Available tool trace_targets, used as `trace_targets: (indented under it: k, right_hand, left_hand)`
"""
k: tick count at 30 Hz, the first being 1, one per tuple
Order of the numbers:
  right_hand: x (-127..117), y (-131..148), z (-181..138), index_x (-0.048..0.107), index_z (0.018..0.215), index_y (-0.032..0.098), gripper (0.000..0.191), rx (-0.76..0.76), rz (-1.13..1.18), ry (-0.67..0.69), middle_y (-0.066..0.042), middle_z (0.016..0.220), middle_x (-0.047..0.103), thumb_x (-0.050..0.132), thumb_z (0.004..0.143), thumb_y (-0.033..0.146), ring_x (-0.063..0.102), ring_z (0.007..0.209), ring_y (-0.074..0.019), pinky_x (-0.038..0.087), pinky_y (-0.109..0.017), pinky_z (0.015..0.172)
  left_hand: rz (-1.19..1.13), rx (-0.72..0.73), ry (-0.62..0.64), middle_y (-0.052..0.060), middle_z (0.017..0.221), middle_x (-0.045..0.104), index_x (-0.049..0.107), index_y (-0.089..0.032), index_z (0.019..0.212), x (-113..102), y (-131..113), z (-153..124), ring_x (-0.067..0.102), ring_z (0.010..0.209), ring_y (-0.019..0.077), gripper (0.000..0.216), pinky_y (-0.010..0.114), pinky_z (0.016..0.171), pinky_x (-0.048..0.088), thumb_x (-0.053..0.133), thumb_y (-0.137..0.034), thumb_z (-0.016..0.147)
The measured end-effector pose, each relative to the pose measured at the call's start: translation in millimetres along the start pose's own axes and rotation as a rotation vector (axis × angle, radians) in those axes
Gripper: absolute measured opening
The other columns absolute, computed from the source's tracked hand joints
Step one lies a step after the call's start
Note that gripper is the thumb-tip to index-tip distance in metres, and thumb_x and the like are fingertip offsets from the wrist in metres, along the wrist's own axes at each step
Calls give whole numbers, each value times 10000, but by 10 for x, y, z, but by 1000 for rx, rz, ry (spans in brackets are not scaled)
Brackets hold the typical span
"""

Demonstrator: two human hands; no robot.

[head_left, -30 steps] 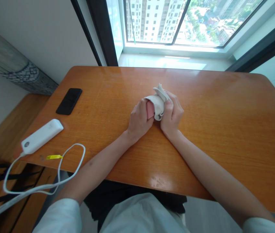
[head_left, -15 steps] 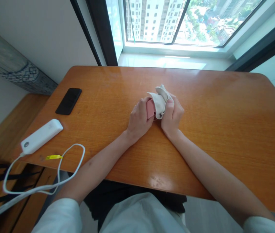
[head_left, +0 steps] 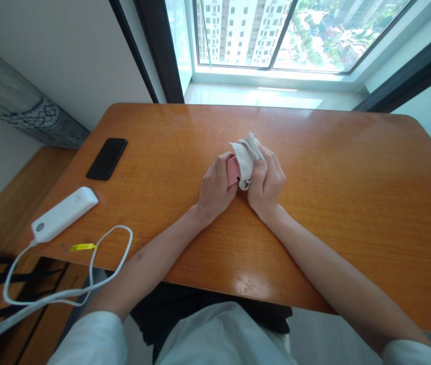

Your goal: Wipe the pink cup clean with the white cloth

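My left hand is closed around a small pink, flat-sided object; its kind is not clear because the fingers and the cloth cover much of it. A crumpled off-white cloth lies against the right end of the pink object and folds over it. My right hand grips this cloth, thumb on the near side and fingers behind. Both hands are close together above the middle of the wooden table.
On the table's left side lie a black phone and a white power strip-like device. Its white cable, with a yellow tag, loops over the near left edge beside my left forearm. A window stands behind the table.
My right hand has shifted slightly left, and the cloth is pressed and folded a bit differently over the pink object. My left hand keeps its hold, almost in place.
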State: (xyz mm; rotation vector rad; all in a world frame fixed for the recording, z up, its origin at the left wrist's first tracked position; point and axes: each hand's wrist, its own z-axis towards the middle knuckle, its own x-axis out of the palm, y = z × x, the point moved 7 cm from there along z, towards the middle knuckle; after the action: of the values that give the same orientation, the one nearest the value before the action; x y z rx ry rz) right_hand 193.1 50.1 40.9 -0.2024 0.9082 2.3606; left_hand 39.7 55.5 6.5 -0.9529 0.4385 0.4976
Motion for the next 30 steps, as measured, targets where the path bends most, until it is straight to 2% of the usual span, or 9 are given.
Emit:
trace_targets:
  k: [4,9,11,17,19,22,24,28,30]
  right_hand:
    - [89,330,-40,753,1489,324,429,-326,-73,115,-48,1495,823,522,1128,352,676,1559,-338,489,-635,1362]
    - [32,-138,32,798,1402,272,503,100,78,-5,-82,1354,868,365,1208,438,826,1279,-282,661,-519,1136]
    - [12,-214,13,795,1403,286,511,185,93,-36,-72,1324,874,347,1218,445,840,1215,-266,677,-491,1093]
    - [90,364,-46,695,1565,352,469,-397,-41,114,-28,1524,811,553,1120,315,665,1569,-341,487,-629,1366]
    - [92,261,-8,720,1534,331,446,-307,-6,106,-39,1512,815,511,1141,334,691,1540,-332,513,-622,1344]
    - [37,-103,33,776,1443,277,478,62,97,-2,-79,1395,856,382,1200,397,808,1325,-286,642,-536,1184]
    - [15,-168,10,780,1438,279,495,152,117,-39,-78,1380,860,361,1211,411,825,1270,-272,660,-511,1144]
    - [68,233,-25,766,1479,342,409,-224,51,63,-45,1508,813,514,1158,355,666,1561,-337,502,-613,1337]
    - [75,239,-19,781,1457,341,399,-226,75,45,-44,1477,827,518,1157,353,678,1546,-332,497,-611,1337]
  left_hand:
    - [19,64,46,197,1496,717,531,-222,1473,76,78,-32,720,1394,397,392,607,1182,618,583,-391,1123]
    - [48,26,-16,162,1444,715,464,-228,1504,19,9,-1,740,1339,341,412,549,1147,632,571,-323,1117]
    - [41,40,-25,165,1481,698,421,-230,1540,-6,-34,4,729,1365,318,455,526,1165,628,575,-335,1124]
    - [66,101,33,186,1520,707,506,-219,1503,75,59,-39,717,1421,375,400,577,1216,609,539,-400,1148]
    - [74,74,25,171,1478,719,520,-223,1481,76,69,-33,725,1406,372,374,567,1210,612,545,-386,1145]
    - [71,23,-16,165,1456,706,462,-225,1520,26,26,-15,736,1369,341,421,539,1166,632,569,-365,1138]
    - [70,27,-29,166,1482,693,424,-232,1545,1,-9,-13,733,1366,322,458,522,1158,635,584,-346,1131]
    - [97,51,17,194,1441,724,484,-210,1482,29,4,-30,754,1328,349,362,538,1140,639,538,-359,1156]
    - [108,52,25,195,1411,730,497,-203,1458,36,3,-29,758,1318,366,356,543,1130,641,546,-382,1155]
